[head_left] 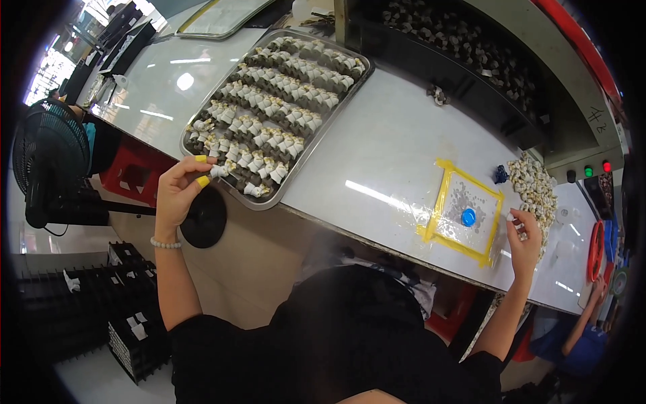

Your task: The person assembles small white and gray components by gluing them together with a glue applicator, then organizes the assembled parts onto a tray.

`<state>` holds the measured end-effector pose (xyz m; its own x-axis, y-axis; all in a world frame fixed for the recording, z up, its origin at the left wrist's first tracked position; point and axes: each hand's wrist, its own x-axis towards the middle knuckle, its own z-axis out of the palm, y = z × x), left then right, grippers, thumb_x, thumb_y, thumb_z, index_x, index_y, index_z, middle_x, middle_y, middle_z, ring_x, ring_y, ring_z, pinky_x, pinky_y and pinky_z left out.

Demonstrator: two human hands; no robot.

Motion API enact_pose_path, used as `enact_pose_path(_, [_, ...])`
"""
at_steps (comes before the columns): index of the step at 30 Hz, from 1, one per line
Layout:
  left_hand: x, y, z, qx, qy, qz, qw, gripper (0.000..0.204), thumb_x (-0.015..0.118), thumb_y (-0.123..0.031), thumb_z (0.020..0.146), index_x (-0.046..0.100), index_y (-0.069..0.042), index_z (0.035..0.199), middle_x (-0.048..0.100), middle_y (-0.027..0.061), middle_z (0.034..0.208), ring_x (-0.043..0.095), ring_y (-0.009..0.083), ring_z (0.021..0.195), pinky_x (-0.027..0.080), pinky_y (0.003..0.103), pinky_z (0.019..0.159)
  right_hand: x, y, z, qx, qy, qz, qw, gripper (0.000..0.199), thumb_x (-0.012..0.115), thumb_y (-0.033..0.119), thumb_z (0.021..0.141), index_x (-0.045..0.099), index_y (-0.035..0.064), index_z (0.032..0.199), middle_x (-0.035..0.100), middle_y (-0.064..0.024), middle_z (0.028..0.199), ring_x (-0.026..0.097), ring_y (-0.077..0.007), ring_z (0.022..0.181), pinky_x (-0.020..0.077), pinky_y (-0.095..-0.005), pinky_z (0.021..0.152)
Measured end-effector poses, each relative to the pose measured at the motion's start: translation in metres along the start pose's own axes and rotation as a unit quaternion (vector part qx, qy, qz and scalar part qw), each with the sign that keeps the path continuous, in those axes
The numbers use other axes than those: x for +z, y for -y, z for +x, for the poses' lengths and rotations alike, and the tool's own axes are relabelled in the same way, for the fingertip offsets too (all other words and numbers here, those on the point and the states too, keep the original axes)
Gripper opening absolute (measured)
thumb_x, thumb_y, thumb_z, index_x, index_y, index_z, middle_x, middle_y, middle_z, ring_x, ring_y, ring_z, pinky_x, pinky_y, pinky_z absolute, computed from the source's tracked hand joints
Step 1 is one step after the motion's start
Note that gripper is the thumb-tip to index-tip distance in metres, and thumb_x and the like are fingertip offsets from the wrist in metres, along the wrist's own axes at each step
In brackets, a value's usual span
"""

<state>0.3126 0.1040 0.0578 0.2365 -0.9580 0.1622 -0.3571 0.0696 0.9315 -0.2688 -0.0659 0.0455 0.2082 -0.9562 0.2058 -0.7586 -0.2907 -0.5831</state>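
Observation:
Small white parts with yellowish tips stand in rows on a metal tray [316, 151] at the left of the table. My left hand [176, 192], with yellow covers on two fingertips, is at the tray's near left corner. Its fingers are closed on a small white part [219, 171] just over the rim. To the right, my right hand [527, 241] hovers beside a loose pile of similar small parts [533, 185]. Its thumb and fingers are bent together, and a whitish bit shows at the tips; what it is I cannot make out.
Yellow tape [441, 195] frames a wet-looking patch holding a blue round cap [468, 217]. A dark blue lump [500, 174] lies near the pile. Behind, a machine's black trough [444, 74] holds many parts. A black fan [54, 148] stands left; another person's arm [584, 316] is far right.

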Motion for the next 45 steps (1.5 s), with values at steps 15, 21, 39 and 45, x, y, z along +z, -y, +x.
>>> enact_pose_path(15, [0.002, 0.014, 0.010, 0.047, -0.033, 0.297, 0.953, 0.029, 0.049, 0.011, 0.073, 0.067, -0.001, 0.093, 0.051, 0.0118, 0.114, 0.052, 0.0213, 0.097, 0.042, 0.028, 0.085, 0.013, 0.018, -0.001, -0.028, -0.012, 0.023, 0.999, 0.022, 0.064, -0.002, 0.073, 0.065, 0.0006, 0.095, 0.061, -0.0088, 0.086, 0.057, -0.0180, 0.074, 0.0460, -0.0276, 0.067])
enact_pose_path(21, [0.041, -0.059, 0.042, 0.105, 0.021, 0.320, 0.941, 0.040, 0.046, 0.008, 0.068, 0.062, 0.000, 0.103, 0.053, 0.0143, 0.116, 0.052, 0.0292, 0.109, 0.038, 0.034, 0.096, 0.007, 0.021, -0.013, -0.054, 0.002, 0.028, 0.998, 0.025, 0.063, -0.001, 0.072, 0.065, 0.0006, 0.097, 0.062, -0.0082, 0.089, 0.059, -0.0171, 0.076, 0.0457, -0.0272, 0.066])
enact_pose_path(39, [0.324, -0.049, 0.209, 0.264, 0.205, 0.353, 0.874, 0.030, 0.068, -0.015, 0.075, 0.060, -0.001, 0.101, 0.049, 0.0139, 0.103, 0.051, 0.0296, 0.096, 0.045, 0.037, 0.085, 0.009, 0.025, -0.031, -0.053, 0.012, -0.003, 0.999, 0.019, 0.067, 0.006, 0.073, 0.067, 0.0028, 0.091, 0.061, -0.0081, 0.083, 0.056, -0.0235, 0.075, 0.0458, -0.0320, 0.066])
enact_pose_path(45, [0.294, -0.046, 0.172, 0.327, 0.217, 0.290, 0.873, 0.025, 0.069, -0.010, 0.074, 0.064, -0.003, 0.097, 0.051, 0.0117, 0.116, 0.052, 0.0284, 0.102, 0.047, 0.034, 0.085, 0.007, 0.022, -0.028, -0.066, 0.026, 0.004, 0.997, 0.022, 0.068, 0.004, 0.072, 0.067, 0.0015, 0.093, 0.060, -0.0086, 0.086, 0.057, -0.0229, 0.075, 0.0460, -0.0309, 0.067])
